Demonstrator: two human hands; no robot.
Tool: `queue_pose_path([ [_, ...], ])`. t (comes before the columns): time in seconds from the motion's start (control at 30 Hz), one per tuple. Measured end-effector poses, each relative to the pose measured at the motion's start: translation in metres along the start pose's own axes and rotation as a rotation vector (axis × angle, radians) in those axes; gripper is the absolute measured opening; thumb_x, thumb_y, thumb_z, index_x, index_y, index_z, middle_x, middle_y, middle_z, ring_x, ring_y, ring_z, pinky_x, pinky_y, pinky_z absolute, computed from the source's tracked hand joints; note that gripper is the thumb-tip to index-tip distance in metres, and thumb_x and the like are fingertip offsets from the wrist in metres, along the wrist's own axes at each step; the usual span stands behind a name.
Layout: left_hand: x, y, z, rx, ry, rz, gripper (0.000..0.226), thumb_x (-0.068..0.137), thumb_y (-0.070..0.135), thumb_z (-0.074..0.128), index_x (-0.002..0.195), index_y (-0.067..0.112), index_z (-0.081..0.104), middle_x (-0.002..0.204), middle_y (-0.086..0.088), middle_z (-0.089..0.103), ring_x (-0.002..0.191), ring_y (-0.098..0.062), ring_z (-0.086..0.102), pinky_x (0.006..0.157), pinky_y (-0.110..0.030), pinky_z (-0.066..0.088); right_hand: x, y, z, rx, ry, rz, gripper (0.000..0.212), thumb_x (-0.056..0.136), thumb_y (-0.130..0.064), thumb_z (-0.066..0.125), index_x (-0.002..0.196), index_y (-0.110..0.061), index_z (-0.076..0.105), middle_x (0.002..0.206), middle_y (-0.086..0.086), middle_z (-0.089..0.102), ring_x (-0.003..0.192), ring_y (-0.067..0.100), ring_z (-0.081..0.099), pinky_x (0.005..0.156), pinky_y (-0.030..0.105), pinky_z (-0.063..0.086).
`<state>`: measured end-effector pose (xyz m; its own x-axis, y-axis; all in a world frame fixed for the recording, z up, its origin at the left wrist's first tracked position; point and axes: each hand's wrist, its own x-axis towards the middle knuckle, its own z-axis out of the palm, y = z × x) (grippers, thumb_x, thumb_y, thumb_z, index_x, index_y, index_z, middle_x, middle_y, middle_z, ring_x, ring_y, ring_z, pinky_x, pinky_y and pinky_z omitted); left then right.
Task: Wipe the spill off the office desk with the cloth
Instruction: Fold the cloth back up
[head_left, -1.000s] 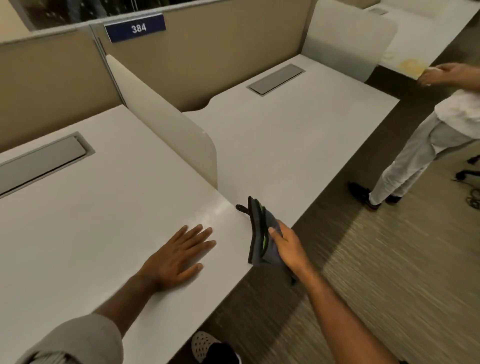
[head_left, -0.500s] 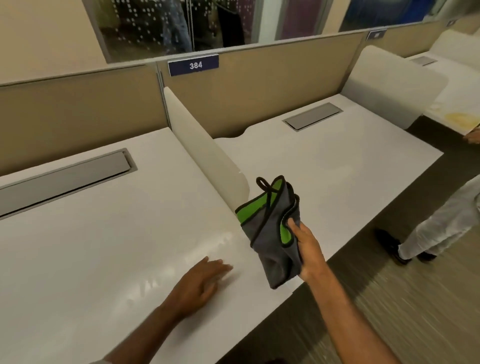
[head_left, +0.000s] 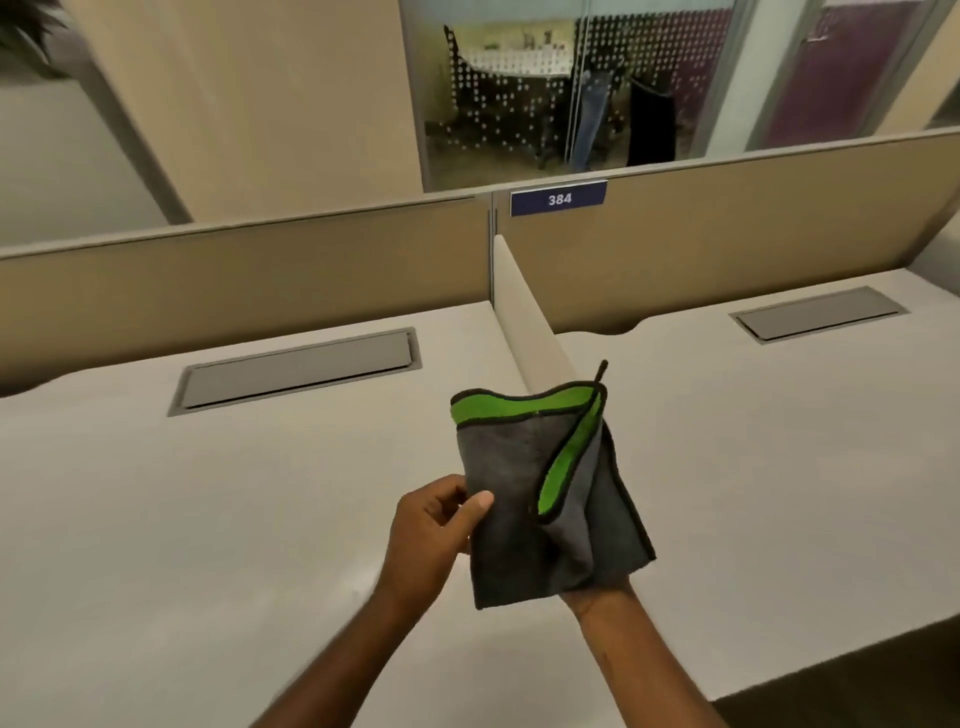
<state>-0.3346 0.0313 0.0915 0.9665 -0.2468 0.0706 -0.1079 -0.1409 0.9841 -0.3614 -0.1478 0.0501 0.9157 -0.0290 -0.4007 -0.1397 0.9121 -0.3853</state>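
A folded grey cloth (head_left: 524, 499) with green inner faces and dark trim is held up in the air above the white office desk (head_left: 208, 509). My left hand (head_left: 434, 525) pinches its left edge with thumb on top. My right hand (head_left: 597, 590) supports it from below and is mostly hidden behind the cloth. No spill shows on the desk surface in this view.
A white divider panel (head_left: 535, 332) splits the left desk from the right desk (head_left: 779, 467). Each has a grey cable hatch (head_left: 298, 371), (head_left: 818, 312). Tan partition walls (head_left: 260, 280) with a "384" sign (head_left: 558, 198) stand behind. Dark floor (head_left: 857, 696) lies at lower right.
My left hand left the desk and took the cloth's left edge. The cloth rose and opened flatter between both hands. The view tilted up; the other person is out of sight.
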Motion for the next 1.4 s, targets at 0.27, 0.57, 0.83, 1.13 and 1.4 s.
queue_pose_path([
  [0.27, 0.002, 0.041, -0.035, 0.235, 0.048, 0.179, 0.03, 0.084, 0.052, 0.061, 0.09, 0.026, 0.073, 0.12, 0.026, 0.068, 0.092, -0.009, 0.069, 0.065, -0.02, 0.059, 0.004, 0.009, 0.007, -0.119, -0.008, 0.144, 0.08, 0.087, -0.078, 0.036, 0.121, -0.016, 0.074, 0.134, 0.019, 0.066, 0.117, 0.041, 0.066, 0.104, 0.058, 0.049],
  [0.57, 0.015, 0.013, -0.083, -0.013, 0.043, -0.186, 0.013, 0.099, 0.023, 0.062, 0.1, 0.015, 0.071, 0.096, 0.006, 0.077, 0.095, -0.026, 0.073, 0.076, -0.033, 0.063, -0.001, 0.035, 0.016, -0.5, -0.072, 0.066, 0.055, 0.084, -0.02, 0.076, 0.136, -0.013, 0.06, 0.128, 0.013, 0.07, 0.114, 0.034, 0.069, 0.087, 0.046, 0.06],
  [0.83, -0.004, -0.014, -0.114, -0.402, -0.139, -0.495, 0.057, 0.089, 0.047, 0.06, 0.137, 0.015, 0.056, 0.127, -0.012, 0.07, 0.115, -0.03, 0.069, 0.088, -0.038, 0.06, -0.007, 0.038, 0.034, -0.753, -0.059, -0.013, 0.051, 0.087, -0.015, 0.073, 0.135, -0.015, 0.056, 0.126, 0.012, 0.071, 0.111, 0.033, 0.07, 0.083, 0.041, 0.061],
  [1.13, -0.02, -0.024, -0.121, -0.566, -0.115, -0.482, 0.06, 0.084, 0.042, 0.059, 0.142, 0.026, 0.053, 0.136, -0.005, 0.066, 0.124, -0.031, 0.064, 0.096, -0.048, 0.056, -0.024, 0.054, 0.043, -0.755, -0.098, 0.018, 0.058, 0.08, -0.02, 0.07, 0.136, -0.024, 0.056, 0.124, 0.005, 0.073, 0.11, 0.028, 0.071, 0.079, 0.041, 0.061],
  [1.4, -0.031, -0.033, -0.126, -0.612, -0.133, -0.505, 0.058, 0.086, 0.034, 0.059, 0.142, 0.022, 0.055, 0.138, -0.006, 0.065, 0.126, -0.028, 0.062, 0.096, -0.041, 0.055, -0.031, 0.052, 0.047, -0.923, -0.154, 0.044, 0.061, 0.082, -0.021, 0.071, 0.14, -0.025, 0.053, 0.128, 0.004, 0.07, 0.115, 0.025, 0.069, 0.088, 0.039, 0.059],
])
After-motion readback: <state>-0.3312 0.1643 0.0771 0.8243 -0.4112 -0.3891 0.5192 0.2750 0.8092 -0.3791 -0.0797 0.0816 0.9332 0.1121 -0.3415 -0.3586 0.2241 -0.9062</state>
